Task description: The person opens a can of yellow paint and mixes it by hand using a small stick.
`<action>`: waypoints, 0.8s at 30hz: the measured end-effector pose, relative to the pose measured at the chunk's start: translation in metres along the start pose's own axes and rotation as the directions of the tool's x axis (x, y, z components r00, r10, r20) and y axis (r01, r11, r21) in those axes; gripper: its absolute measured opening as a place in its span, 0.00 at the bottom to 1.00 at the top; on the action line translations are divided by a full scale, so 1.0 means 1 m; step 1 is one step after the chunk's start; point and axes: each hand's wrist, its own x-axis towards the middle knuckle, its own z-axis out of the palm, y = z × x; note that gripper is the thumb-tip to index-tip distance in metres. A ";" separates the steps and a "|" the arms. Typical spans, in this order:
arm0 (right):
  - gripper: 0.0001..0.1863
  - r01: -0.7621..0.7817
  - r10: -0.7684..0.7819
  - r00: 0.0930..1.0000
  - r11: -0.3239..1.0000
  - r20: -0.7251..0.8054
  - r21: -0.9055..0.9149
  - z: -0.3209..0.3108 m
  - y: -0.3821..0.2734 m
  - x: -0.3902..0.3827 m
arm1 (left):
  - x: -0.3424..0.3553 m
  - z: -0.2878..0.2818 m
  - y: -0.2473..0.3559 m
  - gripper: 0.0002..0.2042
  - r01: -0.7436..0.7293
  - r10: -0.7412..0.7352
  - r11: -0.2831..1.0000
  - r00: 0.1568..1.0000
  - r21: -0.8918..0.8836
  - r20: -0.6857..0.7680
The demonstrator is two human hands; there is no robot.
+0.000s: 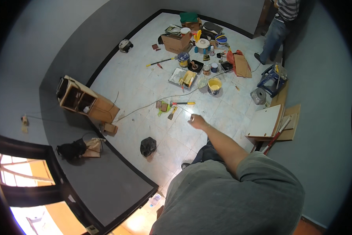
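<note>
Scraper [172, 113] and yellow-handled tool [185, 103] on tiled floor [176, 135], ahead-left of curled right hand [198, 122], contents unclear, left hand [159, 212] mostly hidden, grip unclear.

Brush [172, 113] lies before the tray [176, 76], left of the bucket [214, 92]

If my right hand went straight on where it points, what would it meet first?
Probably the small brush-like tool on the floor, though your right hand might pass above it; depth is unclear.

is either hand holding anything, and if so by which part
It cannot be told. A pale speck shows at the right hand, too small to identify. Only a sliver of the left hand shows beside the shirt.
</note>
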 end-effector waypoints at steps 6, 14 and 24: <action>0.28 0.298 -0.144 0.923 0.855 0.357 -0.425 0.077 0.110 -0.112 | 0.028 0.030 -0.009 0.22 -0.029 0.026 0.999 0.998 0.033 0.065; 0.32 -0.650 0.654 0.755 0.733 -0.055 -0.203 -0.056 0.175 -0.171 | 0.065 0.037 0.013 0.20 -0.078 0.075 0.997 0.991 0.021 0.111; 0.27 -0.721 0.719 0.691 0.693 -0.074 0.001 -0.088 0.233 -0.222 | 0.094 0.082 0.176 0.22 -0.055 0.070 0.992 0.988 -0.112 0.139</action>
